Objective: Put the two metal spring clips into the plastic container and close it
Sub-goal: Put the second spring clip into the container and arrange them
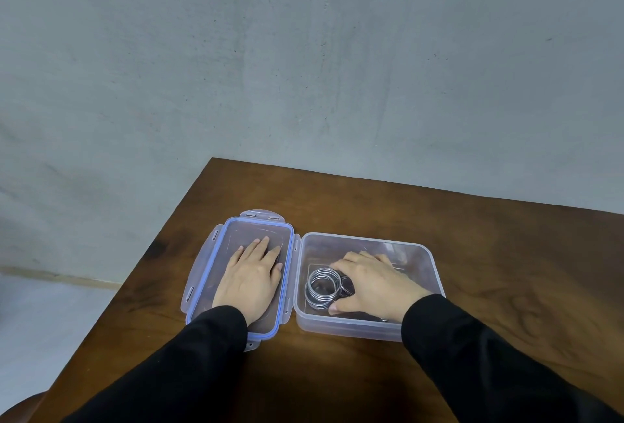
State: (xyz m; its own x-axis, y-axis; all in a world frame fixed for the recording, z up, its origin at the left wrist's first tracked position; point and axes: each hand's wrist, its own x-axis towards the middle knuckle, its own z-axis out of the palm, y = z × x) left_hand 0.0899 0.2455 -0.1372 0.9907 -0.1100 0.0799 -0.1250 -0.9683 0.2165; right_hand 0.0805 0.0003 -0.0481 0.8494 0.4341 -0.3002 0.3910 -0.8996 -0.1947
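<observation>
Head view. I see a brown wooden table (472, 253) set against a grey concrete wall (304, 51); the table's far left corner sits near the middle of the picture. Two black sleeves (175, 362) come in from the bottom edge.

The clear plastic container (418, 287) rests open on the table, well back from the near edge and closer to the left edge than to the right. Its lid (236, 230), clear with a blue seal round the rim and latch flaps on its sides, lies flat just to the left of the container, nearly touching it, inner face up.

Left hand (251, 282): released, palm down, fingers spread flat on the inner face of the lid. It grasps nothing.

Right hand (374, 284): inside the container, palm down, fingers curled over the contents. The thumb lies near the container's near wall, the fingertips toward the far wall. One metal spring clip (321, 287), a coil of bright wire rings, lies on the container floor in the left half, just beside and partly under the right hand's fingers. A darker piece shows right of the coil under the hand; I cannot tell whether it is the second clip. I cannot tell whether the right hand is gripping anything or only resting over it.
</observation>
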